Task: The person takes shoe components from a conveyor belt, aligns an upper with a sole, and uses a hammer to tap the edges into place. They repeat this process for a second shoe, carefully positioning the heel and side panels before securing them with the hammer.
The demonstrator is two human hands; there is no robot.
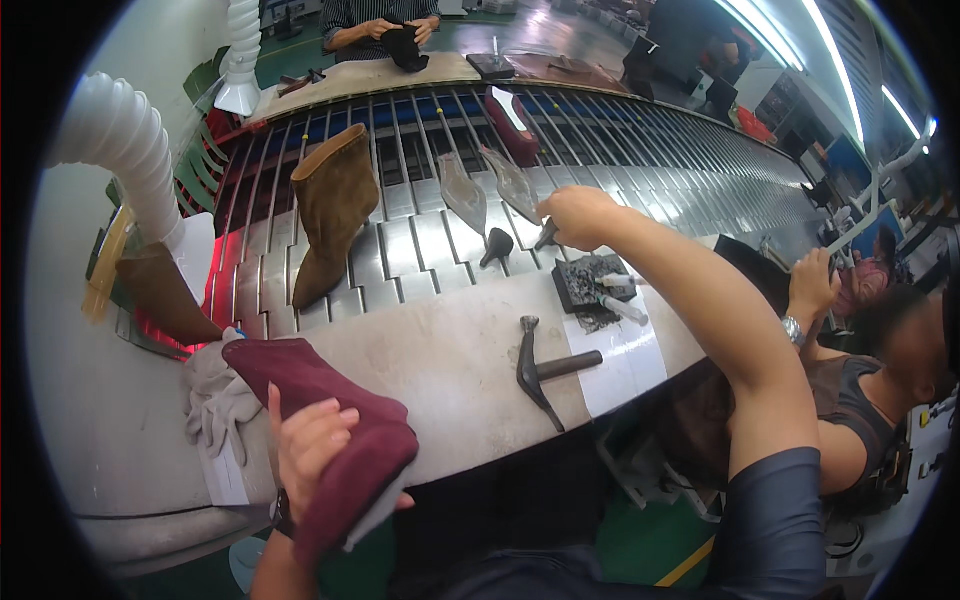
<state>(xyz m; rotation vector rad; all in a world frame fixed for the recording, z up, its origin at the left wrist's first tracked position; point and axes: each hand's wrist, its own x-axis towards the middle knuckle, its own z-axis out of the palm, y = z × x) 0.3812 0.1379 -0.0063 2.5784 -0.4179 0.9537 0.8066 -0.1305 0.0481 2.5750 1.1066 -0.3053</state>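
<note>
My left hand (318,442) is wrapped round a maroon fabric boot (352,402), held over the near left edge of the bench. Out over the slatted metal conveyor, my right hand (582,217) has its fingers closed at the heel end of a grey heeled shoe sole (515,186). Its black heel shows just below the fingertips; the grip itself is partly hidden. A matching sole (462,192) with a black heel (497,246) lies to its left.
On the bench (450,370) are a hammer (533,370), a black block (588,282) with brushes, white paper (625,360) and grey gloves (215,390). A brown boot (338,210) and a maroon shoe (512,125) rest on the conveyor (400,250). White ducts (125,140) rise left. Co-workers are opposite and right.
</note>
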